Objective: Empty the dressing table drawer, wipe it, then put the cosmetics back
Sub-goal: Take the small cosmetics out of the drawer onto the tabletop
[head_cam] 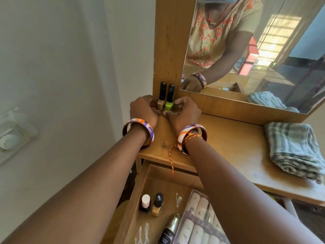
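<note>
Both forearms reach over the open drawer (140,199), where small bottles (152,204) and a clear pouch (198,224) wait inside. At the desk's (228,143) back corner, the left hand (143,110) grips a beige nail polish (161,98) and the right hand (182,113) a green one (169,100), both standing upright. Emptying looks barely begun; wiping with the folded cloth (295,150) and restocking remain.

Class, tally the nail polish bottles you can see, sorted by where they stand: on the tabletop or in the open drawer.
On the tabletop: 2, beige bottle and green bottle
In the open drawer: 3, white-capped, gold, dark one lying down
Total: 5
</note>
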`<state>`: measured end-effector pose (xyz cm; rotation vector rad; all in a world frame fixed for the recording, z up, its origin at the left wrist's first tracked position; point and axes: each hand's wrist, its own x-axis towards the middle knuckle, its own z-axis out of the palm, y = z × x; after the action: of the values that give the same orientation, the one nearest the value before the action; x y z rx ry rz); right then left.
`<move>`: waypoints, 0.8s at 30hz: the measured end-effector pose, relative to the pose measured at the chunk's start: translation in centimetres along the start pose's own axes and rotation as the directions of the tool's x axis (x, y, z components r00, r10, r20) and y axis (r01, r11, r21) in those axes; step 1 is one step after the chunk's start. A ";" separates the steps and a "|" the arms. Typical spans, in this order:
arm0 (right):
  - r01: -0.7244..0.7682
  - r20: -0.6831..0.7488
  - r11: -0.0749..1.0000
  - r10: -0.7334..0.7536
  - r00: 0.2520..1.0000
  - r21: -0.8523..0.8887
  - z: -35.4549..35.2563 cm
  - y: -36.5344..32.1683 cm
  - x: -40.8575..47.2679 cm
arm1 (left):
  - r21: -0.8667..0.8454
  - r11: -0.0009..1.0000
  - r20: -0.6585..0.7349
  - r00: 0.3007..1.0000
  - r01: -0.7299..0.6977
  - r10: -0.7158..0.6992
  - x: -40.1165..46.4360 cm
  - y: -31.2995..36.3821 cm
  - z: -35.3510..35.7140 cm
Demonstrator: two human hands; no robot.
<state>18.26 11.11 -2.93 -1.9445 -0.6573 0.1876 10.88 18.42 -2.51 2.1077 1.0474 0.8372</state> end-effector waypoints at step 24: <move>0.069 0.102 0.994 -0.060 0.993 -0.085 -4.5 -0.4 -7.7 | 0.040 0.965 0.305 0.923 -0.260 0.236 -7.9 1.7 -4.5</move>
<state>13.53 3.66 -1.71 -2.0056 -0.8053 0.2193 4.37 12.11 -0.57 2.3782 0.6736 0.5718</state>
